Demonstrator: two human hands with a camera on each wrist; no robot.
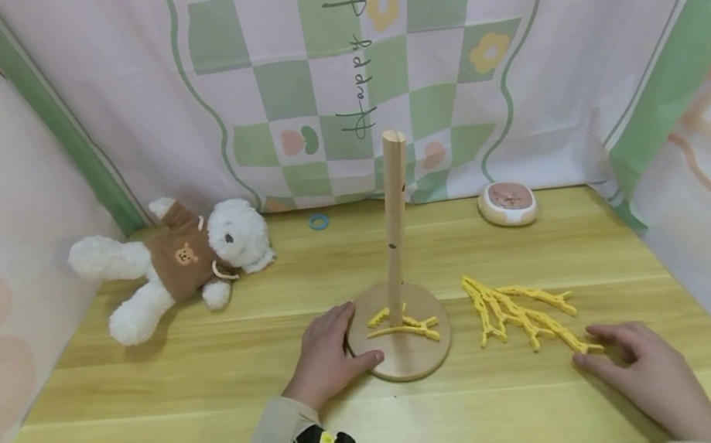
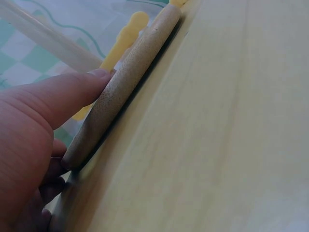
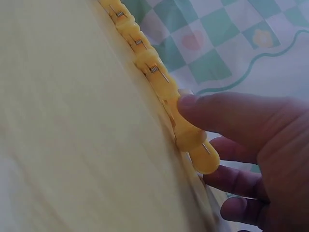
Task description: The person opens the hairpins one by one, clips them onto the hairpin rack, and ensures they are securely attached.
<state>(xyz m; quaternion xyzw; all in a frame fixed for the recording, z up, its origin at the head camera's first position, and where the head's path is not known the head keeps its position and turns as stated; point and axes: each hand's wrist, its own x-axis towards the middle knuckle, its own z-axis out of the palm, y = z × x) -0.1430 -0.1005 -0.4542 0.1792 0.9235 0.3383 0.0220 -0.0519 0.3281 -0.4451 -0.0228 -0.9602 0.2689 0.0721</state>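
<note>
A wooden stand has a round base (image 1: 415,364) and an upright dowel (image 1: 396,191) with small dark holes in its side. My left hand (image 1: 329,359) grips the base at its left edge, thumb on top and fingers round the rim, as the left wrist view shows. Two yellow branch pieces (image 1: 409,328) lie on the base around the dowel's foot. To the right, a bunch of yellow plastic branches (image 1: 515,312) lies on the table. My right hand (image 1: 648,368) pinches the near tip of one yellow branch (image 3: 190,128) between thumb and fingers.
A white plush toy (image 1: 186,261) in a brown top lies at the back left. Near the curtain (image 1: 360,166) are a small blue ring (image 1: 319,221) and a rounded white device (image 1: 508,204). Fabric walls enclose the wooden table (image 1: 151,436) on the left, back and right.
</note>
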